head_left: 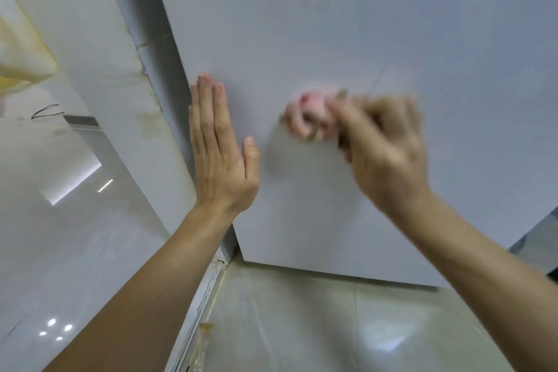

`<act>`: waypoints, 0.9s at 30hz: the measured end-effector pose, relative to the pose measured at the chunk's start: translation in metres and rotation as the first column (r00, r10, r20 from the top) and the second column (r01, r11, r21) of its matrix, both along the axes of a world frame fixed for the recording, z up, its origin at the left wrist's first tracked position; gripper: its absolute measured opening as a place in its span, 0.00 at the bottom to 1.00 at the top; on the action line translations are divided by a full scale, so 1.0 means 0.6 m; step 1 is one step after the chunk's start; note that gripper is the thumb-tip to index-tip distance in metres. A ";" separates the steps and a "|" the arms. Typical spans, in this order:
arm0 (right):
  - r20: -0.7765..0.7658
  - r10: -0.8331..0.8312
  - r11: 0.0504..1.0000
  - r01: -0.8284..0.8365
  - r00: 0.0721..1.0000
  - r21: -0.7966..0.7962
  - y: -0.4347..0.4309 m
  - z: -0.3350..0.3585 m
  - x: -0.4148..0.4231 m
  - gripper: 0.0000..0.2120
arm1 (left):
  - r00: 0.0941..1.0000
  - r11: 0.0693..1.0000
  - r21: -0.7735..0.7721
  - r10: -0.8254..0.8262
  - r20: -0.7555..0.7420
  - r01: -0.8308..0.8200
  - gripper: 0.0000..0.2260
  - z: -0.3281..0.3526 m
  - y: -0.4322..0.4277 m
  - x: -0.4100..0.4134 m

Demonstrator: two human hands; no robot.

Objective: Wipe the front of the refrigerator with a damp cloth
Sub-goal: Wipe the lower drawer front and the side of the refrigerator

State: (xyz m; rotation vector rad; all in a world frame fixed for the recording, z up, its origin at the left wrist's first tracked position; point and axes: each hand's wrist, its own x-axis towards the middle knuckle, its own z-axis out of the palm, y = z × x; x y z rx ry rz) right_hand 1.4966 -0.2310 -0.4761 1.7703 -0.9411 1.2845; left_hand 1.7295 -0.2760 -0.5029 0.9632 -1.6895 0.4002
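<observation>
Forearms: both bare, coming in from the bottom edge, left and right, well apart.
Floor (302, 326): pale glossy tiles with a thin joint line, under the fridge's bottom edge; a bright glare patch lies toward the right.
Sill (203, 299): a pale strip running along the floor's left edge, with yellowish smears beside it.
Left hand (222, 157): flat and holding nothing, fingers straight and together, thumb apart. It is laid on the fridge front close to its left edge.
Right hand (389, 154): motion-blurred, fingers curled round the cloth, pressing it to the fridge front.
Cloth (308, 118): pink with small greenish bits, bunched up, on the fridge front about mid-width, right of the left hand and apart from it.
Fridge (362, 24): a plain pale grey front that fills the top and right; a faint hairline mark runs above the cloth.
Wall (99, 39): pale, left of the fridge, with yellowish stains along the near edge.
Room: more glossy floor at far left, showing small round light reflections; a black wire (45, 112) and a blurred yellowish shape (21, 51) by the left edge.
</observation>
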 end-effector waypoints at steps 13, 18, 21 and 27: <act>0.016 0.000 0.992 -0.002 1.000 0.125 0.052 -0.028 -0.091 0.10 | 0.995 1.000 -0.010 -0.023 0.098 0.024 0.36 -0.027 0.005 -0.062; 0.290 -0.096 0.989 0.125 0.952 -0.084 0.026 0.092 -0.097 0.12 | 0.995 0.999 -0.043 -0.014 0.099 0.018 0.38 -0.014 0.004 -0.096; 0.208 -0.052 0.999 0.054 0.977 0.000 0.035 0.016 -0.086 0.11 | 0.994 0.999 -0.033 -0.027 0.106 0.031 0.38 -0.017 0.005 -0.111; -0.278 0.118 0.893 0.021 0.953 0.450 0.081 -0.219 -0.132 0.11 | 0.995 0.999 -0.033 -0.007 0.096 0.010 0.37 -0.020 0.007 -0.120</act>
